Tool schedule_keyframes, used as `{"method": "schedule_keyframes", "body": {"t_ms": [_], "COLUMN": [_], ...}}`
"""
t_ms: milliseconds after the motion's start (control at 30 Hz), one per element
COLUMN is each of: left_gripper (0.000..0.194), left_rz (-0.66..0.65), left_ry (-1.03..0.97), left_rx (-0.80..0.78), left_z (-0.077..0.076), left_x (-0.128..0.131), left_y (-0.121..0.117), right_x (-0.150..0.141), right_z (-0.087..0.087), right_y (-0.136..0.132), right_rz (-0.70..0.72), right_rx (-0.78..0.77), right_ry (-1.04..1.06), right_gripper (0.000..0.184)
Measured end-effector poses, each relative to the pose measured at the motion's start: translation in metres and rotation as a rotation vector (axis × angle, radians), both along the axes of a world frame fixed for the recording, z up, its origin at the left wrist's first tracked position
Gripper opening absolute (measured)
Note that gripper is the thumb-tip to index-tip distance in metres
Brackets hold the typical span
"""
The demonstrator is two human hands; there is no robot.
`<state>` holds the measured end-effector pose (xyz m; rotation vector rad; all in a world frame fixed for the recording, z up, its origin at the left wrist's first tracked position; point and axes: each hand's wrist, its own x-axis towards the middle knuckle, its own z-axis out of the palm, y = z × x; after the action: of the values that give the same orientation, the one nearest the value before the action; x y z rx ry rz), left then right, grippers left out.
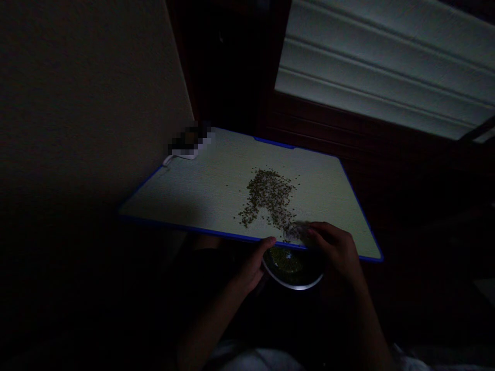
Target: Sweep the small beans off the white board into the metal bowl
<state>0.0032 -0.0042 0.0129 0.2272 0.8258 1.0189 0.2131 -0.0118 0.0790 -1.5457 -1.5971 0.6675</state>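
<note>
Small greenish-brown grains [270, 190] lie scattered on a pale board [325, 180] with a blue edge. Over the board's near edge, my right hand [336, 247] is closed, thumb and fingers together. At its fingertips is a greyish, blurred, see-through-looking piece [296, 230] that touches the grains; its kind is unclear. A round bowl [299, 286] with a shiny rim sits just below the near edge, holding more of the grains. My left hand [257, 263] grips the bowl's left side, its thumb reaching up to the board's edge. Its other fingers are mostly hidden.
On the board's far left corner is a blurred-out item with a white edge [189, 154] and a white cord [167, 161]. A wall [96, 77] rises at the left. Behind the board stand dark red-brown woodwork [309, 118] and pale ridged panels [367, 67]. The room is very dim.
</note>
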Motion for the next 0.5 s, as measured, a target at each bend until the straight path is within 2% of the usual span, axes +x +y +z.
{"method": "schedule_keyframes", "body": {"t_ms": [233,500], "left_gripper": [0.019,0.033], "left_rz": [-0.059,-0.032], "left_ry": [0.000,-0.027], "left_rx": [-0.022,0.024], "left_z": [0.0018,-0.0004], "left_x": [-0.0006,-0.0001], "left_y": [-0.0004,-0.0014], "right_x": [-0.0047,-0.0073], "right_z": [0.0070,0.0088], "right_y": [0.0045,0.0007], "right_rz": [0.055,0.065], "right_rx": [-0.028,-0.057], "right_ry": [0.027,0.108], "right_gripper": [0.025,0.022]}}
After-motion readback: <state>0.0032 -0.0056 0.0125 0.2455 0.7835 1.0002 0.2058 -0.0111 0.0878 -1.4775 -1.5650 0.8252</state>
